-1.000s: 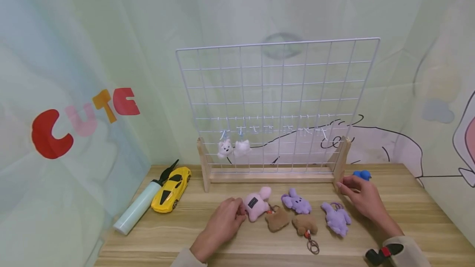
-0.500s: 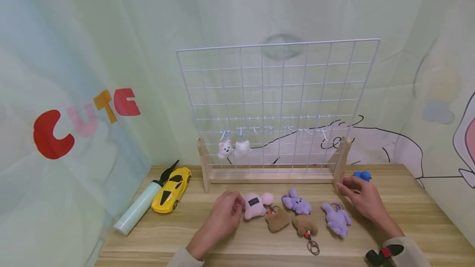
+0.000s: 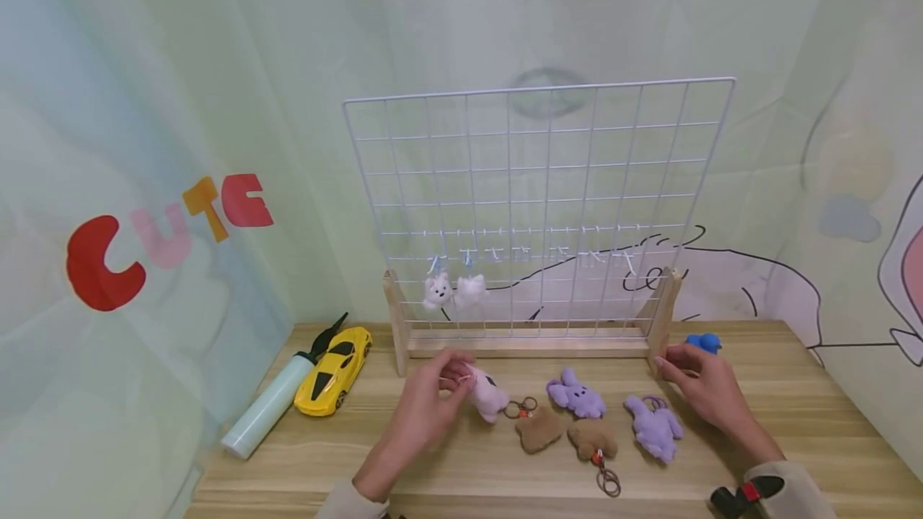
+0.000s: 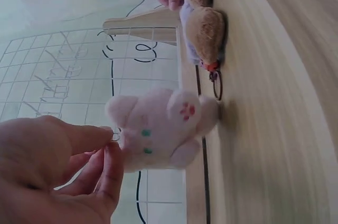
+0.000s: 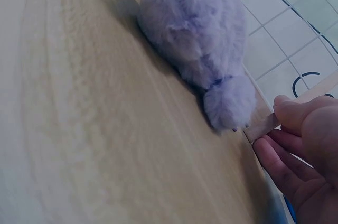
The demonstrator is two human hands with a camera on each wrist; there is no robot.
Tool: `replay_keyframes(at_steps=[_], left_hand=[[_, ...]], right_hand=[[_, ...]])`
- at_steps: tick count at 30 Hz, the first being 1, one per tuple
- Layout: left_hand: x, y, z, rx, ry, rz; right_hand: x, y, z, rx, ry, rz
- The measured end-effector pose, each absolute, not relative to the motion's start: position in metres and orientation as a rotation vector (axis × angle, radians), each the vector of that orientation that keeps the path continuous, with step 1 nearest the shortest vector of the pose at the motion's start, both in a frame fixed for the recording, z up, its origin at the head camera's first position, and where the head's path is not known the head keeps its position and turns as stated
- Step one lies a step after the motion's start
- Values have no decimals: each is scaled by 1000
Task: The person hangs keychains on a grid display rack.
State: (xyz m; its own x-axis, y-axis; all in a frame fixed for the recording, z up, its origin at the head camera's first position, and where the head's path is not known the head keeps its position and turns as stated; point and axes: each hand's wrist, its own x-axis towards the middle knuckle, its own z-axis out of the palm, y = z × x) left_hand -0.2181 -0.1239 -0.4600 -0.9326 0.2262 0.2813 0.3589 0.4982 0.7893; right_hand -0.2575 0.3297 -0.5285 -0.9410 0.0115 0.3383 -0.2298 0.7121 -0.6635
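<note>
My left hand [image 3: 421, 407] pinches a small ring at the head end of a pink plush keychain [image 4: 158, 123] between thumb and forefinger. The plush hangs tilted close over the table, its paw print and green eyes facing the left wrist camera. At the far right, my right hand [image 3: 703, 391] grips the foot of the wooden stand [image 5: 262, 127] between thumb and fingers. That stand bears a white wire grid [image 3: 530, 142] with a row of hooks, where two white plush keychains [image 3: 437, 291] hang at the left. Right beside my right hand lies a purple plush keychain [image 5: 195, 28].
Two brown plush keychains [image 3: 539, 429] with rings and another purple plush keychain [image 3: 577, 396] lie mid-table. At the left are a yellow toy car [image 3: 334, 371] and a pale hand pump [image 3: 270, 403]. A blue toy [image 3: 704, 342] sits behind the right hand.
The left hand has lifted the pink plush keychain's head end and drawn it slightly left and back, tilting it up and away from the brown one. The right hand has stayed at the stand.
</note>
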Motion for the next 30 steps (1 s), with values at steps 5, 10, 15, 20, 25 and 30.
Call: replay_keyframes(at_steps=[5,10,15,20,25,30], left_hand=[[-216,-123,-452,-491,-2516,-1461],[-213,-123,-446,-461,-2458,-1396],[-214,-125,-442,-504,-2379,-1351],[-214,-128,-442,-563,-2313,-1356],[-215,-131,-441,-559,-2308,-1252],[-215,-133,-436,-507,-2337,-1249]], right_hand=[[-257,329,-527,162,-2604,1092],[-256,328,-527,154,-2615,1089],[-257,329,-527,155,-2610,1081],[-257,330,-528,161,-2596,1087],[-258,330,-529,162,-2593,1102],[-258,330,-530,160,-2594,1101]])
